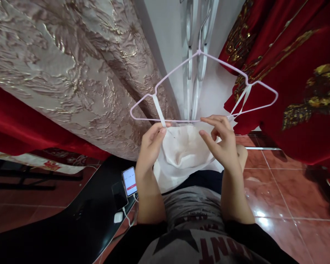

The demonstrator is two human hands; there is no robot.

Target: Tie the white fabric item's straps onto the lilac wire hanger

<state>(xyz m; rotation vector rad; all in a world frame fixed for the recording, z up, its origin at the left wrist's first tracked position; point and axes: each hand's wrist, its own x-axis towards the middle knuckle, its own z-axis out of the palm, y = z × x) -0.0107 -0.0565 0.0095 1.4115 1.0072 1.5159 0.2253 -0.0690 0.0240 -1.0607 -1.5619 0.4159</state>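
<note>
A pale lilac hanger [178, 68] hangs in front of me by its hook. From it a white strappy garment [187, 143] hangs down, one strap looped over each notch. My left hand [151, 143] pinches the garment's upper edge at the base of the left strap [159, 110], just under the hanger's bottom bar. My right hand [221, 137] is beside the garment's right side, thumb and fingers apart, with the index fingertip at the bottom bar. The right strap [241, 99] runs down behind that hand, where its lower end is hidden.
A shiny patterned curtain [79, 69] hangs at left, and red cloth with gold decoration [299, 84] at right. White hangers [202, 66] hang behind the lilac one. A lit phone [130, 180], a dark phone [119, 196] and a small white case [118, 217] lie on a black surface [57, 227].
</note>
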